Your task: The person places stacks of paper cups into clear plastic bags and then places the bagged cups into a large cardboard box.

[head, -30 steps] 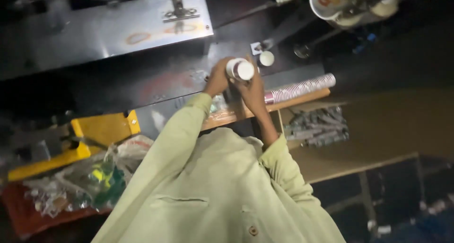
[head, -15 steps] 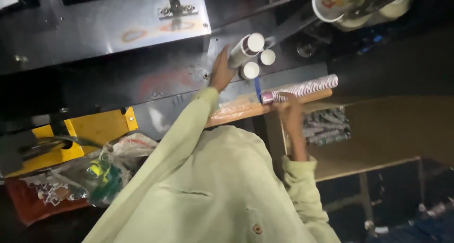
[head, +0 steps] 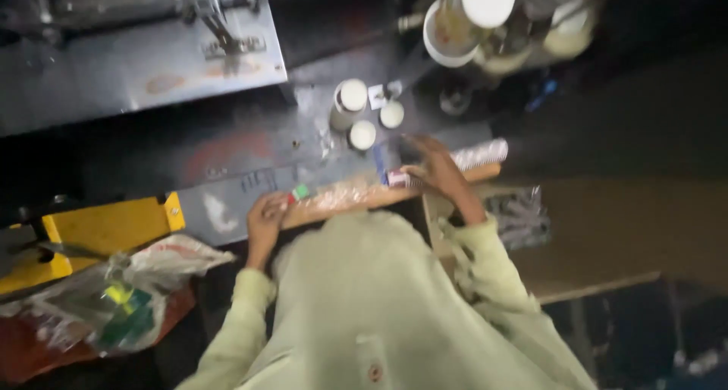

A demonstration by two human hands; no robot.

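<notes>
Our left hand [head: 265,212] and right hand [head: 434,166] clamp the plastic-wrapped sleeve of cups [head: 379,189] at the tabletop [head: 250,151] front edge, where loose wrap could slip, spilling cups.

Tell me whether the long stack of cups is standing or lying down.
Lying down: the cup stack stretches sideways along the wooden strip, under the right hand.

The person wears a pale green, long-sleeved shirt [head: 379,299] of soft cloth. A small round button [head: 373,372] sits on its front. The loose, creased sleeves end in cuffs at the left hand [head: 267,212] and right hand [head: 438,170].
</notes>
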